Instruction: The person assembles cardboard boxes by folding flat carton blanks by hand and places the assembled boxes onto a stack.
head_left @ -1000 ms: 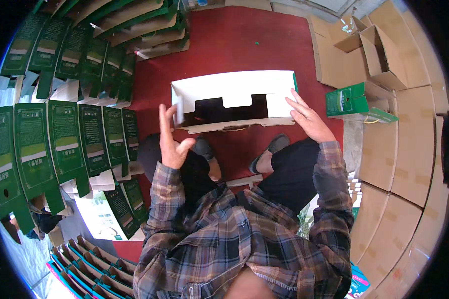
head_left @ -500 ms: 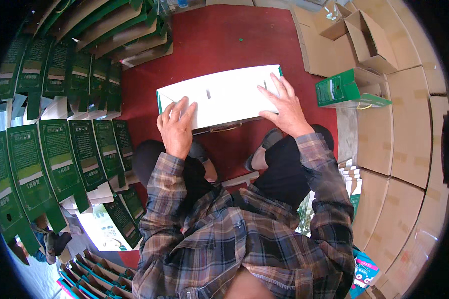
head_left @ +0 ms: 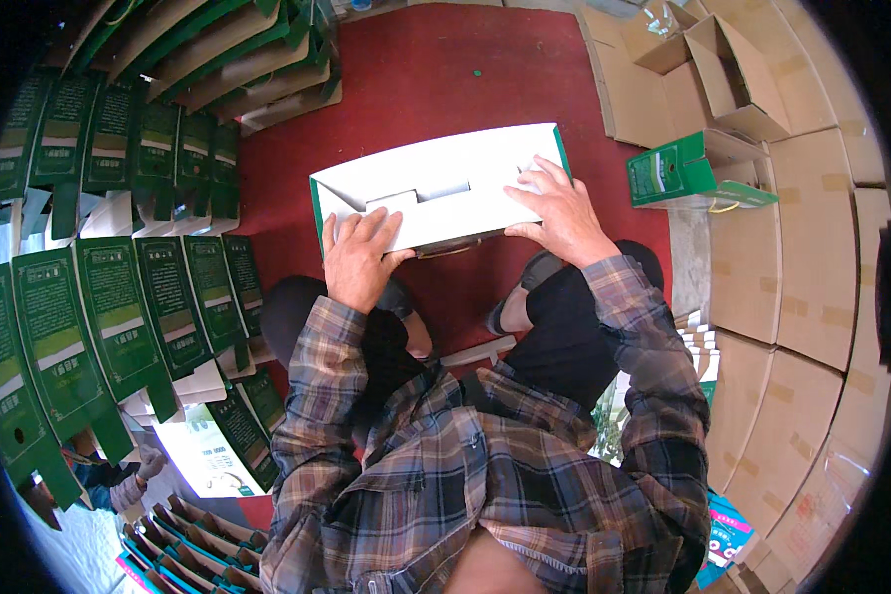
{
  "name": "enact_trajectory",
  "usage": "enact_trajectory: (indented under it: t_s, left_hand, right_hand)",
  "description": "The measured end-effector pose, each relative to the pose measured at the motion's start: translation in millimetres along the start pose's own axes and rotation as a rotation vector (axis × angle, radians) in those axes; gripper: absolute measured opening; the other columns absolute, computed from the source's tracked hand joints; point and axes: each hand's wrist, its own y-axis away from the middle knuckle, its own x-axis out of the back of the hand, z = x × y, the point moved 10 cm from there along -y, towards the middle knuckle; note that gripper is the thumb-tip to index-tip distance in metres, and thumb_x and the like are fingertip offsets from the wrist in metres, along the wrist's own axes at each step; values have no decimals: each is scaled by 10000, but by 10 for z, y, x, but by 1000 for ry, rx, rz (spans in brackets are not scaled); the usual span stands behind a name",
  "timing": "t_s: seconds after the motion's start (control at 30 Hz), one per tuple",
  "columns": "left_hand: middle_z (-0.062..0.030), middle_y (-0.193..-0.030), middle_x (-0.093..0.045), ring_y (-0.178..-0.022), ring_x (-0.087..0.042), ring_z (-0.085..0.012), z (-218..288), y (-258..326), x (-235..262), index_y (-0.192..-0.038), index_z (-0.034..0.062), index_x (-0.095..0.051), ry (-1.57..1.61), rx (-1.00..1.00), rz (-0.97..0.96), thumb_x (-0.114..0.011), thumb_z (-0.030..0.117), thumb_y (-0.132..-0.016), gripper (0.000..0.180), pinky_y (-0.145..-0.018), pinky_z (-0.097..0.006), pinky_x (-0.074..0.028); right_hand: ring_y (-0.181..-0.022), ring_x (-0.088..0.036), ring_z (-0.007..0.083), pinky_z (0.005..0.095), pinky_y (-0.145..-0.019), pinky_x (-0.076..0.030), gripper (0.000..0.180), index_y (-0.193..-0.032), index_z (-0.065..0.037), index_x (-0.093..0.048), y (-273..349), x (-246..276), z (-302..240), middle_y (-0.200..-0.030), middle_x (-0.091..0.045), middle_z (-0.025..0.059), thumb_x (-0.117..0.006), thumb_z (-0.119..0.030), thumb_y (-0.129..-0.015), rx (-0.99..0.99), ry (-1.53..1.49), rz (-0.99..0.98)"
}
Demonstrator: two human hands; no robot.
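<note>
In front of my knees is a white carton with green ends, its top partly open. Inside, a white inner panel with notched cut-outs shows below the far wall. My left hand grips the near left edge, fingers over the white flap and thumb toward the middle. At the right end, my right hand holds the same flap with its fingers bent over it. A handle shows partly below the near edge; the carton's bottom is hidden.
Rows of green printed cartons stand on the left. An open green carton lies at the right, beside stacked brown cardboard boxes. The floor is red. Another person's gloved hand shows at lower left.
The white top flap has tilted down at its far side, opening a view into the carton. Both hands have shifted toward the near edge. At lower left the other person's arm has moved.
</note>
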Motion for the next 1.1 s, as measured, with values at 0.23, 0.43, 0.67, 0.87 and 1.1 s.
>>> enact_trajectory:
  t_s: [0.23, 0.43, 0.67, 0.87, 1.1]
  left_hand:
    - [-26, -1144, -572, -1029, -496, -242, 54, -27, -9, -1157, 164, -591, 8, -34, -19, -687, 354, -697, 507, -981, -487, -305]
    - [-52, -1061, -575, -993, -500, -260, 4, 34, 154, -1096, 133, -608, 101, -31, 99, -714, 359, -677, 487, -904, -435, -346]
    - [-130, -1125, -570, -1027, -519, -275, -1387, 128, 327, -1186, 45, -558, 717, 600, 578, -543, 243, -886, 359, -917, -402, -372]
    - [-125, -1239, -531, -1102, -530, -228, -1783, 201, -1291, -1251, -12, -467, 1577, 1073, 16, -377, 476, -942, 584, -914, -345, -440]
    - [-105, -1229, -536, -1064, -551, -234, -1257, -47, -904, -1269, 35, -464, 1815, 1015, -40, -396, 527, -919, 608, -903, -346, -457]
  right_hand:
    - [-1240, -364, 258, 494, -864, -346, 464, -1107, -152, -623, 17, -103, 32, -1116, -540, 41, -689, -401, -722, 7, 6, -69]
    - [-1174, -420, 265, 448, -877, -360, 395, -1083, -120, -625, 19, 26, -7, -1081, -539, 63, -699, -306, -742, 87, -63, 100]
    - [-1089, -498, 205, 362, -901, -418, 341, -1195, -68, -557, -5, 168, 1383, -1172, -530, 90, -485, -272, -931, -517, -590, 383]
    - [-899, -605, 154, 307, -719, -502, 434, -1139, -32, -570, 0, -1014, 1685, -1028, -626, 76, -515, -390, -900, -779, -1143, -119]
    - [-895, -618, 162, 308, -762, -507, 422, -1130, 3, -560, -35, -760, 1517, -1028, -629, 94, -516, -351, -905, -787, -1191, -95]
